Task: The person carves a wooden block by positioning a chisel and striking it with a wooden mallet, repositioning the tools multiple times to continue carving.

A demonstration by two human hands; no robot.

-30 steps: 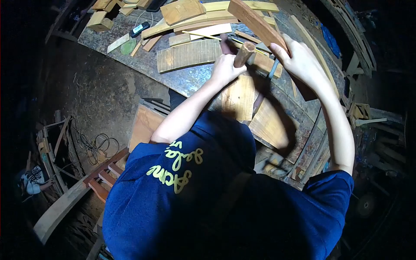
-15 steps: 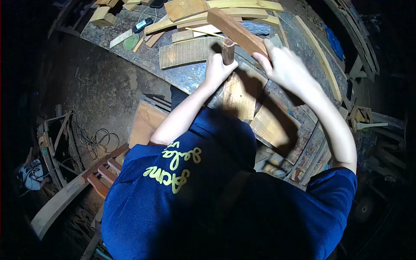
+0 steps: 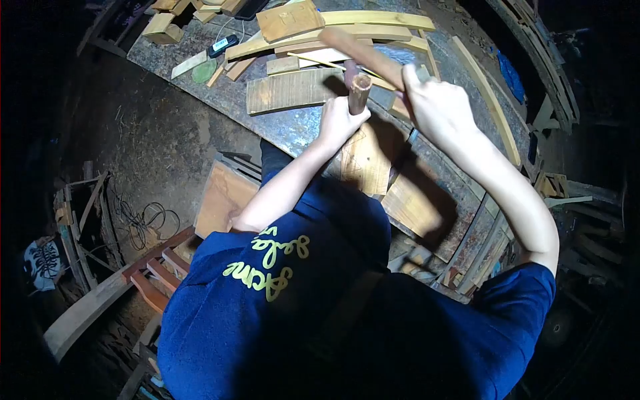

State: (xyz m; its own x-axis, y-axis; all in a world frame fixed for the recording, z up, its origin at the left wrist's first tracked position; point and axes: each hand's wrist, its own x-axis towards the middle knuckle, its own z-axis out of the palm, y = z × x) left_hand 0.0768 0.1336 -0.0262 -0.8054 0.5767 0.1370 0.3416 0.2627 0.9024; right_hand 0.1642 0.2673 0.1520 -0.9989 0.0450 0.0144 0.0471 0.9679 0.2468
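Note:
My left hand (image 3: 339, 124) is wrapped round the upright round wooden handle of a chisel (image 3: 359, 95); its blade is hidden below the fist. Beneath it lies a pale flat board (image 3: 365, 167) with marks drawn on it. My right hand (image 3: 441, 110) grips one end of a thick wooden bar (image 3: 367, 56), held raised and slanting over the bench. The bar's far end points up and left, past the handle's top, and looks slightly blurred. A second flat board (image 3: 410, 203) lies nearer my body, partly in the arm's shadow.
Curved wooden strips (image 3: 373, 32) and a wide grey-brown board (image 3: 293, 92) lie across the workbench (image 3: 160, 57). A black device (image 3: 222, 45) rests by a green disc (image 3: 204, 71). A long curved strip (image 3: 490, 100) lies right. Left on the floor are cables (image 3: 150, 223) and a slatted wooden piece (image 3: 157, 277).
The wooden bar has swung and its tilt has changed, with my right hand slightly further right and lower. My left hand and the chisel have shifted a little down, the handle's top leaning right.

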